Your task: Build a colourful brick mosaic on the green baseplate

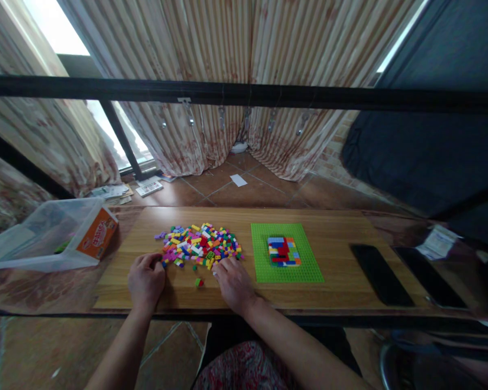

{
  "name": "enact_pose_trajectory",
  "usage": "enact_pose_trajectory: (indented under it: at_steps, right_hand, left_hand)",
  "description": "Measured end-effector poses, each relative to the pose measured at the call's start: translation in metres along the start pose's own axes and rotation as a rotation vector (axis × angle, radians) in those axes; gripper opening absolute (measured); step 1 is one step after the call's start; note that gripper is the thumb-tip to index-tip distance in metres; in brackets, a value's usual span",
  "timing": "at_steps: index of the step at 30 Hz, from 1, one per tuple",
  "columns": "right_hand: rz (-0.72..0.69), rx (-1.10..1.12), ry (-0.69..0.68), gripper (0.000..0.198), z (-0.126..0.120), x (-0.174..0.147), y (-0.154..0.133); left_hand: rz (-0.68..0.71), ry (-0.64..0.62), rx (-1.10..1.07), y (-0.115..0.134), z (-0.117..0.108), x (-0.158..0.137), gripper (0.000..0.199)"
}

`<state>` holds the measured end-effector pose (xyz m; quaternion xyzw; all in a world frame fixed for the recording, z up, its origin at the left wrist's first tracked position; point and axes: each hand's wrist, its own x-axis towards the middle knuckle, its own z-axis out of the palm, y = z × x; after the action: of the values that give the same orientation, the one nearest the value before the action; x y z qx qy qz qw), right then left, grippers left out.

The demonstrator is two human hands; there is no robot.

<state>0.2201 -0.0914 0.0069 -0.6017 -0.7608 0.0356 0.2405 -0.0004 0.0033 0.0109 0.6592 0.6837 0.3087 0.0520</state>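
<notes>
Left of the green baseplate [308, 271], a pile of loose bricks [203, 246] is lying on the worktop [333, 230], and a multicoloured build [283, 252] is sitting on the baseplate. Our left hand [146, 281] is resting at the pile's edge farthest from the baseplate, fingers curled, and our right hand [232, 283] is resting at the edge nearer the baseplate, fingers loosely bent; whether either is gripping anything, we cannot tell.
</notes>
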Motion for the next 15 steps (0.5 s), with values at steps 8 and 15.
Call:
enact_pose_trajectory:
  at_steps: [8, 15]
  right_hand:
    - [0.25, 0.428, 0.271, 0.027, -0.041, 0.003, 0.002]
    - [0.866, 1.15, 0.423, 0.039, -0.077, -0.042, 0.048]
  left_hand:
    - [-0.007, 0.001, 0.001, 0.001, -0.001, 0.0, 0.024]
    - [-0.019, 0.008, 0.001, -0.001, 0.001, -0.001, 0.025]
